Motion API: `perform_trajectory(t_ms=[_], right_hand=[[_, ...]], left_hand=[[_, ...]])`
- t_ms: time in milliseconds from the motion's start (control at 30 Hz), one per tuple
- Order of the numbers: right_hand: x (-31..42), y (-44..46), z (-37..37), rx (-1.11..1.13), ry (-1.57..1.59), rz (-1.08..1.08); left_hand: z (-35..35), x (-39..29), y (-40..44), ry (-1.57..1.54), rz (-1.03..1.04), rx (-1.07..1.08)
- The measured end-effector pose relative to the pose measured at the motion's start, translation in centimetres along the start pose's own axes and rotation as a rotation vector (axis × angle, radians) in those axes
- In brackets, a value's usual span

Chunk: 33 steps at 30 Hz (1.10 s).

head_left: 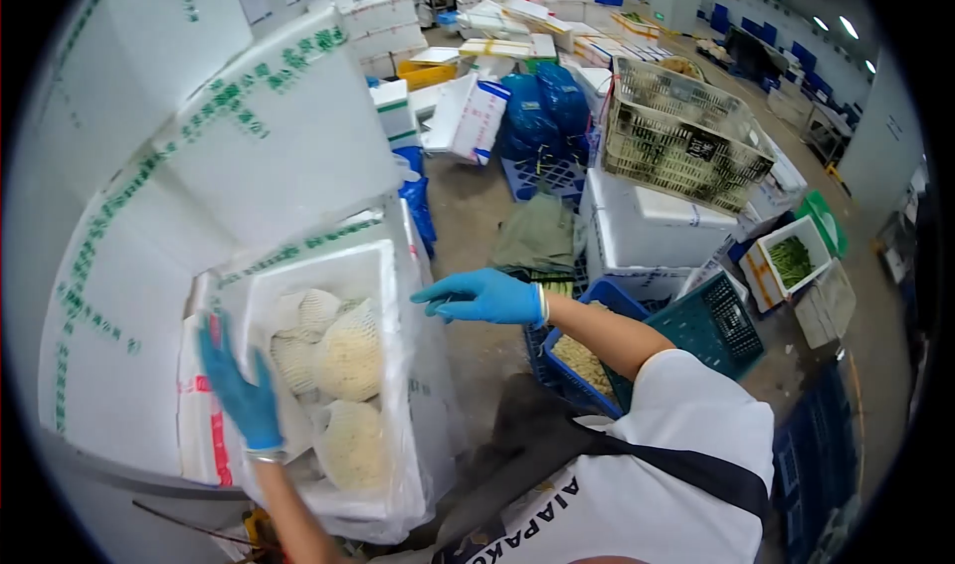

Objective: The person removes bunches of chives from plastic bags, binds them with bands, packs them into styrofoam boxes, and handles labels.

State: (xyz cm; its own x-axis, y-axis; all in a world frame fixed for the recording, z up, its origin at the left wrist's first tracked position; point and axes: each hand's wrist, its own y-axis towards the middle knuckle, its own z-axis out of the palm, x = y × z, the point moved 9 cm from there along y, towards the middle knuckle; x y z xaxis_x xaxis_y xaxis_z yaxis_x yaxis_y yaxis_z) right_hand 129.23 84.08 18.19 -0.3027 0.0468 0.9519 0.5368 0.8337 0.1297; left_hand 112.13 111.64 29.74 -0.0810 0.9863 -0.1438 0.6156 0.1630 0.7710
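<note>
An uncovered white foam box (398, 365) stands before me, with a clear plastic liner at its side. Inside lie several pale, cream-coloured heads in white foam nets (350, 350), which look like cauliflower. My left hand (239, 390), in a blue glove, is at the box's left side, with thumb and fingers apart and nothing in it. Whether it touches the rim I cannot tell. To the right of the box, my blue-gloved right hand (482, 297) hovers with fingers stretched toward the rim, holding nothing I can see.
Tall white foam boxes with green print (279, 116) wall off the left. On the right, a dirty beige crate (686, 136) rests on white foam boxes (647, 226). Blue bags (542, 106) and a blue crate of pale pieces (582, 365) are nearby. Foam boxes pile up behind.
</note>
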Motion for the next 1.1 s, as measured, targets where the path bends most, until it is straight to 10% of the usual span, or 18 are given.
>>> perform_trajectory(t_ms=[267, 467, 633, 833, 1100], right_hand=[[-5.2, 4.6, -16.5, -0.115, -0.183, -0.035], [-8.6, -1.0, -44.3, -0.865, -0.219, -0.035], [-9.1, -10.3, -59.9, -1.479, -1.393, 0.125], [-18.1, -14.3, -68.1, -1.504, -1.263, 0.643], [-19.9, -15.3, -67.8, -1.501, -1.633, 0.392]], left_hand=[[2.1, 4.6, 29.2, 0.405, 0.330, -0.196], [9.0, 11.7, 44.1, 0.440, 0.179, -0.115], [13.1, 15.0, 47.1, 0.421, 0.037, -0.025], [15.5, 13.2, 46.3, 0.358, -0.066, 0.022], [15.5, 12.2, 45.7, 0.332, -0.120, 0.002]])
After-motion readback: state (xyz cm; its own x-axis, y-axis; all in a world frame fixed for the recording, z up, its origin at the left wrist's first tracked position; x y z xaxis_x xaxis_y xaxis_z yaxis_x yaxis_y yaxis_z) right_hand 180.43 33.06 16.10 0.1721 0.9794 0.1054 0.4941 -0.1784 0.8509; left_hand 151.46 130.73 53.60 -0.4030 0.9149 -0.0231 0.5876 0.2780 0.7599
